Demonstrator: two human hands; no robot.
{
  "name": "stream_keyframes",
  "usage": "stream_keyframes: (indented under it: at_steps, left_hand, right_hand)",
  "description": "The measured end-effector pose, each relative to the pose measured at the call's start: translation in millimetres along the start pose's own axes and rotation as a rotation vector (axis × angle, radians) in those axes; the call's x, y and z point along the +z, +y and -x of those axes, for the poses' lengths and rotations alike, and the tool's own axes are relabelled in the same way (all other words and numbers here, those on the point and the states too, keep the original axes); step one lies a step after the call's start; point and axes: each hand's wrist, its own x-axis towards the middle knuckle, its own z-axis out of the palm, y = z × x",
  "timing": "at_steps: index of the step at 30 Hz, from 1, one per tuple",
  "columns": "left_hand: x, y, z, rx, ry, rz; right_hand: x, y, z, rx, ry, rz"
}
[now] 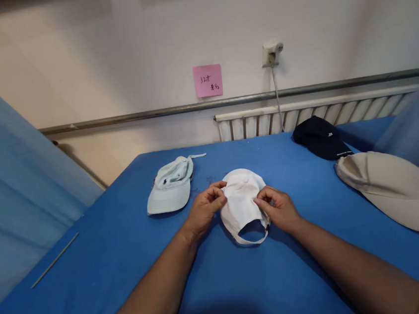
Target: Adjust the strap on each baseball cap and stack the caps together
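A white baseball cap lies on the blue-covered table with its back opening and strap towards me and its brim away. On its left side my left hand is closed, thumb and fingers pinching the fabric. My right hand pinches the cap's right side in the same way, a little lower. Left of it rests a pale blue baseball cap with a small dark emblem, its strap end sticking out behind.
A black cap and a beige wide-brimmed cap lie on the right. A thin stick is at the left on the blue cover. Behind are a radiator, a rail, a pink note and a socket. Blue curtains hang at both sides.
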Motion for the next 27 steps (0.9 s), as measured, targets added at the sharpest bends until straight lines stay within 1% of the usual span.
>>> stream_keyframes:
  at_steps: [2,3,8,10,13,15,18,20,22,24,27]
  left_hand:
    - [-2.1,-1,-1,0.007,-0.026,-0.062]
    - [-1.8,-1,-1,0.031,-0.017,-0.129]
    - [10.3,4,3,0.226,0.149,-0.533]
    - [16.5,7,7,0.272,0.173,-0.698]
    - [23.0,7,10,0.284,0.174,-0.889]
    - [24.9,6,10,0.27,0.176,-0.953]
    - [25.1,4,9,0.227,0.161,-0.974]
    - [24.5,3,9,0.198,0.146,-0.961]
    - [23.7,4,9,0.196,0.144,-0.923]
    - [22.5,6,9,0.224,0.162,-0.813]
    - [19.7,7,8,0.247,0.225,-0.485]
  right_hand:
    - [0,-2,0,-0.05,0.003,-0.004]
    - [0,-3,1,-0.072,0.008,-0.003]
    - [0,-5,1,-0.123,-0.003,0.015]
    - [1,-4,2,-0.126,-0.02,0.011]
    - [3,-3,2,-0.13,-0.03,0.007]
    - [3,-3,2,-0.132,-0.031,0.006]
    - [4,-3,3,-0.134,-0.041,0.004]
    - [5,-3,3,-0.133,-0.053,0.004]
    - [5,-3,3,-0.123,-0.063,0.008]
    - [5,-2,3,-0.1,-0.061,0.017]
    - [4,-1,2,-0.067,-0.032,0.04]
